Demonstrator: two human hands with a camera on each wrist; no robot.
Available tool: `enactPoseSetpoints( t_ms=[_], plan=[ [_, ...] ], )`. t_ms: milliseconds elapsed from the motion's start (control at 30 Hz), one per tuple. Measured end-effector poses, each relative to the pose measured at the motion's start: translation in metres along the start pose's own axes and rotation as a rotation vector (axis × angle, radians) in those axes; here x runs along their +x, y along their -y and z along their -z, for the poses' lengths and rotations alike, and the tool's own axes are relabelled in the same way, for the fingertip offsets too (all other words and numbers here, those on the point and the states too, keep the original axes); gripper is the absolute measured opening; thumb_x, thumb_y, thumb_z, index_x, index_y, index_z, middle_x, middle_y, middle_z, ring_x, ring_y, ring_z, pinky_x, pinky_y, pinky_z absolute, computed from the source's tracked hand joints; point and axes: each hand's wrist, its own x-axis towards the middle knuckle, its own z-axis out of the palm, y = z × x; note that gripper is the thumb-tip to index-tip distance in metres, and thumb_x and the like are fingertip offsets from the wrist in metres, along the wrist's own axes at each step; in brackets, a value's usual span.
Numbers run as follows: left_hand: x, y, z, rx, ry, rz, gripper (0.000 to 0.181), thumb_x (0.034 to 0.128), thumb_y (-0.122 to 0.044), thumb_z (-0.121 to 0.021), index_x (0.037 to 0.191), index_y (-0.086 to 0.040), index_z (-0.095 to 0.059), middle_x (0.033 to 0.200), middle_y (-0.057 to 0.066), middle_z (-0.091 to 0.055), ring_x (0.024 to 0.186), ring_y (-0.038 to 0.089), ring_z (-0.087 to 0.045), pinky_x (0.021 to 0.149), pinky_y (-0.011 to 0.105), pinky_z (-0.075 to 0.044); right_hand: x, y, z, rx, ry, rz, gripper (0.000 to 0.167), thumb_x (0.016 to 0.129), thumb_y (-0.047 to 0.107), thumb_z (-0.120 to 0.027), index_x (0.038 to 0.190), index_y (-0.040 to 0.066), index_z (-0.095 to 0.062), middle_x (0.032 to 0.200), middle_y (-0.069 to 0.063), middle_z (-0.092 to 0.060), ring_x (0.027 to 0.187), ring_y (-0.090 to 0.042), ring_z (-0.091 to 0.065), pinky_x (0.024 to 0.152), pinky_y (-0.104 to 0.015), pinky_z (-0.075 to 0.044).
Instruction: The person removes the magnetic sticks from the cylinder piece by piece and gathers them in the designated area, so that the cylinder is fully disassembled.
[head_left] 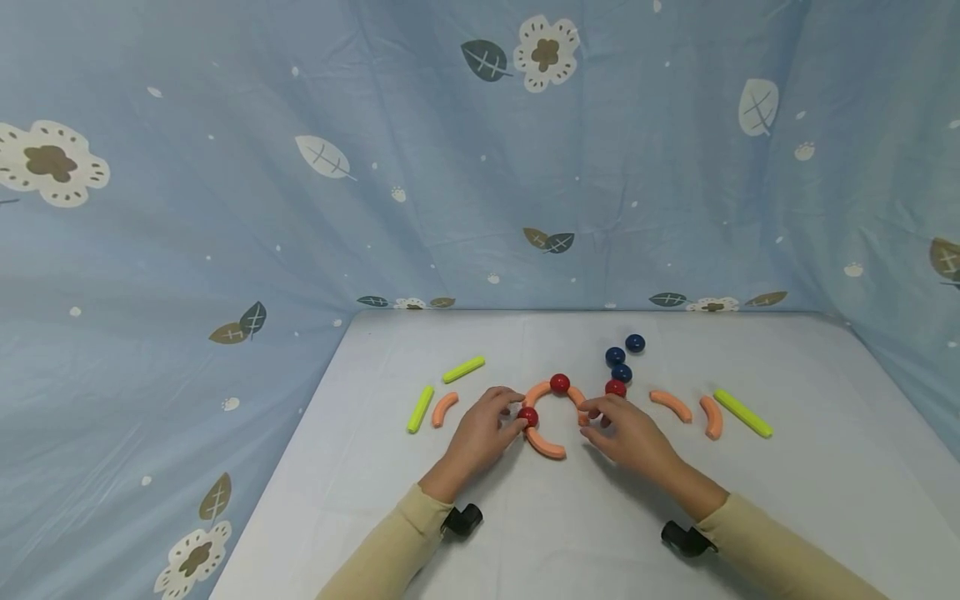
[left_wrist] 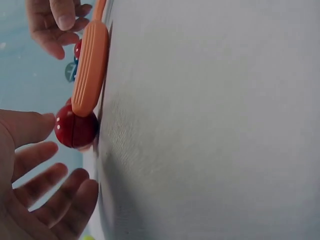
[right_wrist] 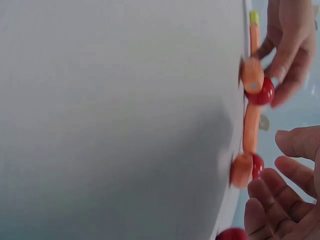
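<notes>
A partial ring of curved orange rods and red balls lies on the white table. Its left red ball [head_left: 528, 417] sits by the thumb and forefinger of my left hand [head_left: 480, 429]. In the left wrist view, the thumb tip touches or nearly touches that ball, and the other fingers are spread. A curved orange rod [head_left: 547, 444] runs from this ball towards the near side. Another red ball [head_left: 559, 383] tops the ring. My right hand [head_left: 630, 435] hovers with loose fingers beside the ring's right orange rod [head_left: 576, 397]; whether it touches is unclear.
Beyond my right hand are a loose red ball [head_left: 615, 388] and several blue balls [head_left: 621, 373]. Orange rods [head_left: 671, 405] and a straight green rod [head_left: 742, 413] lie to the right. On the left are green rods [head_left: 421, 409] and a short orange rod [head_left: 445, 409].
</notes>
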Motion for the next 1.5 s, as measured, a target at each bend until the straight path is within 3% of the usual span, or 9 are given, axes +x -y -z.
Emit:
enactPoseSetpoints(
  t_ms=[267, 533, 767, 1167, 1500],
  plan=[
    [0.008, 0.005, 0.002, -0.122, 0.062, -0.046, 0.036, 0.0954, -0.021, -0.074, 0.130, -0.013, -0.068, 0.134, -0.003, -0.059, 0.105, 0.011, -0.065, 0.085, 0.024, -0.055, 0.000, 0.020, -0.018, 0.048, 0.113, 0.037, 0.036, 0.089, 0.023, -0.080, 0.122, 0.014, -0.070, 0.111, 0.002, -0.069, 0.094, -0.014, -0.063, 0.081, -0.034, -0.057],
    [0.009, 0.003, 0.002, -0.102, 0.067, -0.063, 0.029, 0.0948, -0.017, -0.075, 0.124, -0.013, -0.072, 0.127, -0.001, -0.065, 0.103, 0.010, -0.066, 0.088, 0.025, -0.055, 0.004, 0.033, -0.027, 0.044, 0.203, 0.112, 0.040, 0.087, 0.018, -0.082, 0.124, 0.013, -0.070, 0.107, 0.004, -0.067, 0.086, -0.008, -0.057, 0.073, -0.027, -0.052],
    [0.010, 0.001, 0.002, -0.100, 0.073, -0.054, 0.029, 0.0949, -0.017, -0.074, 0.123, -0.012, -0.072, 0.126, -0.001, -0.066, 0.103, 0.010, -0.067, 0.088, 0.025, -0.055, 0.004, 0.034, -0.030, -0.007, 0.202, 0.153, 0.038, 0.089, 0.017, -0.080, 0.126, 0.015, -0.071, 0.107, 0.004, -0.068, 0.092, -0.011, -0.059, 0.078, -0.033, -0.053],
    [0.012, -0.001, 0.001, -0.077, 0.078, -0.068, 0.028, 0.0950, -0.017, -0.074, 0.122, -0.011, -0.072, 0.126, -0.001, -0.066, 0.103, 0.009, -0.066, 0.087, 0.022, -0.055, 0.003, 0.034, -0.028, -0.001, 0.197, 0.155, 0.037, 0.089, 0.016, -0.079, 0.125, 0.015, -0.072, 0.103, 0.007, -0.068, 0.084, -0.006, -0.054, 0.072, -0.027, -0.050],
    [0.013, 0.000, -0.001, -0.064, 0.082, -0.049, 0.026, 0.0951, -0.019, -0.075, 0.120, -0.014, -0.073, 0.125, -0.003, -0.066, 0.102, 0.006, -0.066, 0.086, 0.021, -0.055, -0.011, 0.024, -0.013, 0.006, 0.186, 0.083, 0.038, 0.088, 0.013, -0.080, 0.125, 0.017, -0.072, 0.101, 0.008, -0.066, 0.089, -0.007, -0.060, 0.075, -0.029, -0.054]
  ],
)
